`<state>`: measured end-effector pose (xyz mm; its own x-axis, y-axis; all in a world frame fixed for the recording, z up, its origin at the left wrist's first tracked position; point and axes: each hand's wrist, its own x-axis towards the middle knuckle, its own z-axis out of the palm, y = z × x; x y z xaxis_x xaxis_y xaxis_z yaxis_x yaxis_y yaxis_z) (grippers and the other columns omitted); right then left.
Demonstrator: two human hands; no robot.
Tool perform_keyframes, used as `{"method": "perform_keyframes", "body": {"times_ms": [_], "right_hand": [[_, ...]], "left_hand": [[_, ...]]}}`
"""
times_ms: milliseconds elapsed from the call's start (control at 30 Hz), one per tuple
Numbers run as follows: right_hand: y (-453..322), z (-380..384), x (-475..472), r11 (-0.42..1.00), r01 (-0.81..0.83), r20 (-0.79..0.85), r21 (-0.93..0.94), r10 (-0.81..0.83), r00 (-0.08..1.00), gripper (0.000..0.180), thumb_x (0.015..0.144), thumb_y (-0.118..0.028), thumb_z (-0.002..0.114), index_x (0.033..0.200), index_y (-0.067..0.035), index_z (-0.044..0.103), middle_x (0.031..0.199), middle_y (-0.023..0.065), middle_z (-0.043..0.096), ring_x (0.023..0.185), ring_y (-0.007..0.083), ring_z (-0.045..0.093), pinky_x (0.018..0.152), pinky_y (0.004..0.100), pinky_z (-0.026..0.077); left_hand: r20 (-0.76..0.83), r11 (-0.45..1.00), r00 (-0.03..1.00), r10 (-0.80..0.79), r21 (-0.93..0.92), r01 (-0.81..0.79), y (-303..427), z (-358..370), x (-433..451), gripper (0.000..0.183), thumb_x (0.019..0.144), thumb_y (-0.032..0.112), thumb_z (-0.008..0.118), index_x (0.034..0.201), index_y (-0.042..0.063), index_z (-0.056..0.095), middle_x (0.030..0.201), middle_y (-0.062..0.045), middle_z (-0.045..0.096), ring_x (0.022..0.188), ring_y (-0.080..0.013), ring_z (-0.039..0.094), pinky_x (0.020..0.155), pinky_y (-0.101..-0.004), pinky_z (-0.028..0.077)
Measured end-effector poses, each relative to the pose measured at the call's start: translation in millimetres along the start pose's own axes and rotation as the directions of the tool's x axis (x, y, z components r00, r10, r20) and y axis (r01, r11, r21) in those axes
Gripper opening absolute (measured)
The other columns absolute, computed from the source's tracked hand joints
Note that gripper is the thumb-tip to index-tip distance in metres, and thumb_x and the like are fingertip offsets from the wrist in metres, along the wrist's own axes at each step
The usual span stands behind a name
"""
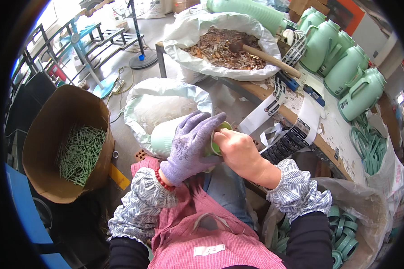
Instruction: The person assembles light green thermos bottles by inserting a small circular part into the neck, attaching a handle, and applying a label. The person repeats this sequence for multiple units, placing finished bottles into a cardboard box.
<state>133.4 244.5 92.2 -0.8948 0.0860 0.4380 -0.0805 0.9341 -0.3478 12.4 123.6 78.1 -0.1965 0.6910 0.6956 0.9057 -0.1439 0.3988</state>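
Note:
My left hand point(192, 148), in a purple knit glove, is wrapped over a pale green ribbed plastic body of a vacuum flask point(164, 136), which lies on its side across my lap. The flask's open green rim point(216, 148) points to the right. My bare right hand point(239, 151) is at this rim, its fingers curled over the edge; whether it also holds a small part is hidden. Just beyond the flask, a white sack point(168, 85) holds clear, thin material.
A cardboard box point(37, 161) with green plastic sticks stands left. On the bench point(326, 134) are green jugs point(346, 67), label strips point(308, 117) and a wooden-handled mallet point(272, 62) in a sack of fragments point(219, 47). Bags of green handles point(370, 144) and rings point(346, 235) are right.

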Motion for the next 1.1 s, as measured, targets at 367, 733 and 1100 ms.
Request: {"method": "perform_keyframes", "body": {"times_ms": [367, 733, 1100], "right_hand": [[9, -24, -14, 0.958, 0.091, 0.408, 0.271, -0.2, 0.891, 0.016, 0.079, -0.014, 0.066, 0.094, -0.008, 0.067, 0.088, 0.0121, 0.065, 0.083, 0.0309, 0.064, 0.073, 0.0392, 0.052], [11, -17, -18, 0.961, 0.23, 0.298, 0.152, -0.266, 0.917, 0.014, 0.076, -0.01, 0.063, 0.089, -0.005, 0.06, 0.082, 0.0122, 0.062, 0.08, 0.0309, 0.064, 0.068, 0.0394, 0.053], [-11, 1, -25, 0.957, 0.288, -0.017, -0.016, -0.289, 0.957, 0.008, 0.073, -0.008, 0.06, 0.08, -0.009, 0.056, 0.077, 0.0056, 0.058, 0.076, 0.0213, 0.063, 0.061, 0.0307, 0.053]], "left_hand": [[0.436, 0.934, 0.827, 0.354, -0.115, -0.338, -18, -46, 13, 0.06, 0.067, 0.031, 0.076, 0.124, 0.018, 0.061, 0.119, -0.003, 0.062, 0.109, -0.0254, 0.058, 0.091, -0.0434, 0.045], [0.478, 0.955, 0.828, 0.292, -0.096, -0.281, -7, -45, 15, 0.047, 0.068, 0.027, 0.075, 0.111, 0.015, 0.06, 0.121, -0.008, 0.057, 0.113, -0.0315, 0.055, 0.092, -0.0448, 0.045], [0.415, 0.965, 0.88, 0.233, 0.013, -0.262, 1, -58, -6, 0.051, 0.067, 0.032, 0.075, 0.113, 0.015, 0.06, 0.122, -0.009, 0.058, 0.116, -0.0323, 0.055, 0.094, -0.0461, 0.044]]}}
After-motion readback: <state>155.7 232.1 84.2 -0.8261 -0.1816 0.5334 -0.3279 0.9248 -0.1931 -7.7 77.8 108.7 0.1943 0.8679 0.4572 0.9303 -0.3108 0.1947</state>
